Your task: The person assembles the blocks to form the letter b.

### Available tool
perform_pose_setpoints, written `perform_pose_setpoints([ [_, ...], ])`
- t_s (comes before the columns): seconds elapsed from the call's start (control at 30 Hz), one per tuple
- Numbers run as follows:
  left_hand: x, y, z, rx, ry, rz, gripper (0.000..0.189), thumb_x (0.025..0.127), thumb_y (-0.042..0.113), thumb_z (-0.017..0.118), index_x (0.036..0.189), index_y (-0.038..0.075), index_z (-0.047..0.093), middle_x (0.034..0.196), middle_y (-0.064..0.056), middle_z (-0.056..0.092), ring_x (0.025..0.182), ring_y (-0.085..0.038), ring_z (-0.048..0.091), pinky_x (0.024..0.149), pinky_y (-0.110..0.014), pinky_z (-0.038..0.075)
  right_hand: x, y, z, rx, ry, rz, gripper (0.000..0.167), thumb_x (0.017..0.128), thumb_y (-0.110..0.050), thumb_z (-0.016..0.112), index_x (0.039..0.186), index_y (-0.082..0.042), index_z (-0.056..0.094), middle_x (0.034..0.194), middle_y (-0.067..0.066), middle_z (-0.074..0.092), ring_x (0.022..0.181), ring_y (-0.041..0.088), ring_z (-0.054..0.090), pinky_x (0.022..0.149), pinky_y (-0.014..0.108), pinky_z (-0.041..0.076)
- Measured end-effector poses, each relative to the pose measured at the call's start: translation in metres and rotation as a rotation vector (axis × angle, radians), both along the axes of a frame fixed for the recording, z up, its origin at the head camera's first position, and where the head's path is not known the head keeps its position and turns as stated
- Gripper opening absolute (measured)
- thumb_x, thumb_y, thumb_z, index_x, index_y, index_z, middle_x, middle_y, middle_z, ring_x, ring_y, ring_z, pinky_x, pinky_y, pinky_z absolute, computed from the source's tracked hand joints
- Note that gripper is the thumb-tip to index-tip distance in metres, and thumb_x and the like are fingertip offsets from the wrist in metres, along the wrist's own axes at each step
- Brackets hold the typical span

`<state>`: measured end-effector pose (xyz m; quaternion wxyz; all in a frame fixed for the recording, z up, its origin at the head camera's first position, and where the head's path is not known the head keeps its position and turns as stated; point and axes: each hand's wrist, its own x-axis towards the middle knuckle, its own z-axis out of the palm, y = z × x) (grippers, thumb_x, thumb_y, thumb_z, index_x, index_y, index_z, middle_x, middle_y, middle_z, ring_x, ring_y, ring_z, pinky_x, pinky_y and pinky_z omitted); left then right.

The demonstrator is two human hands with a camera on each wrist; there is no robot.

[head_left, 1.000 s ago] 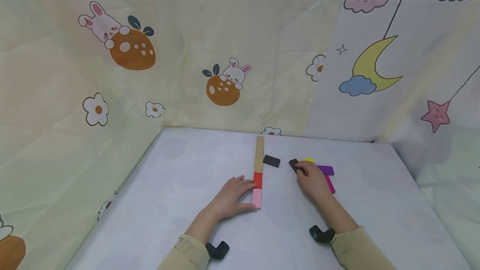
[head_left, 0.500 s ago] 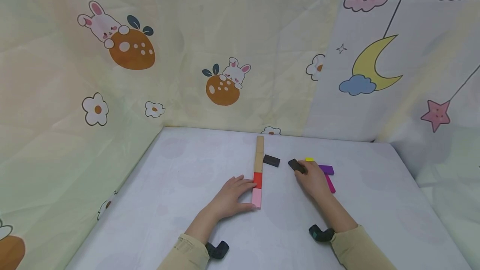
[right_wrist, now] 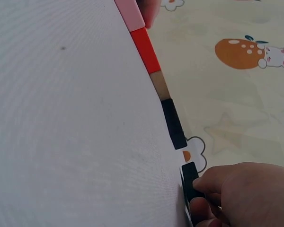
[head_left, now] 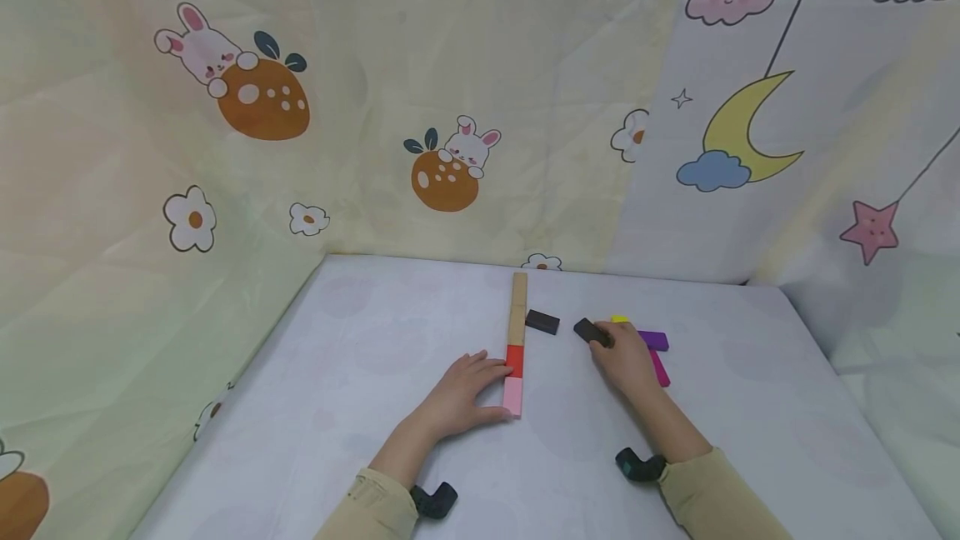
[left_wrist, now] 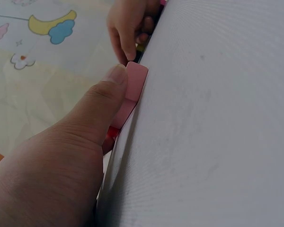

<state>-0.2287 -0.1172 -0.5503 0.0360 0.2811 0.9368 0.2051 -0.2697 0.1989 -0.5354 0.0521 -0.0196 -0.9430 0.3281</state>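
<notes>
Small rectangular blocks form a straight line on the white table: two tan blocks (head_left: 518,311) at the far end, then a red block (head_left: 515,361) and a pink block (head_left: 513,397). My left hand (head_left: 463,398) touches the line from its left side, one fingertip at the red block and the thumb (left_wrist: 117,75) against the pink one. A black block (head_left: 542,322) lies slanted just right of the tan blocks. Farther right, my right hand (head_left: 628,363) pinches a second black block (head_left: 591,332) between thumb and fingers; part of that block is hidden by the fingers.
Beside and partly behind my right hand lie a purple block (head_left: 654,341), a magenta block (head_left: 660,369) and a yellow block (head_left: 618,319). A printed cloth (head_left: 360,107) hangs behind the table (head_left: 735,407). Black devices (head_left: 639,466) sit at both wrists.
The black block in my right hand has shifted slightly left and shows more of itself between the fingers. My left hand and the row of blocks stay put.
</notes>
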Motion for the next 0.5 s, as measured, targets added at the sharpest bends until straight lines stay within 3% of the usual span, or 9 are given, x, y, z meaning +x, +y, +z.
perform_pose_setpoints([
  [0.27, 0.0003, -0.0006, 0.0016, -0.005, 0.011, -0.01, 0.07, 0.084, 0.063, 0.066, 0.146, 0.038, 0.045, 0.152, 0.01, 0.046, 0.149, -0.02, 0.03, 0.125, -0.047, 0.021, 0.001, -0.0016, 0.0008, -0.014, -0.005, 0.026, 0.044, 0.096, -0.023, 0.059, 0.138, -0.01, 0.056, 0.138, 0.023, 0.051, 0.123, 0.041, 0.054, 0.101, 0.057, 0.049],
  [0.5, 0.0014, -0.0004, 0.0035, 0.001, -0.004, -0.006, 0.069, 0.084, 0.064, 0.065, 0.146, 0.039, 0.045, 0.152, 0.01, 0.046, 0.149, -0.021, 0.03, 0.125, -0.047, 0.02, -0.0007, -0.0014, 0.0003, -0.017, 0.008, 0.057, 0.043, 0.096, -0.023, 0.06, 0.137, -0.011, 0.058, 0.137, 0.021, 0.053, 0.113, 0.036, 0.058, 0.094, 0.052, 0.052],
])
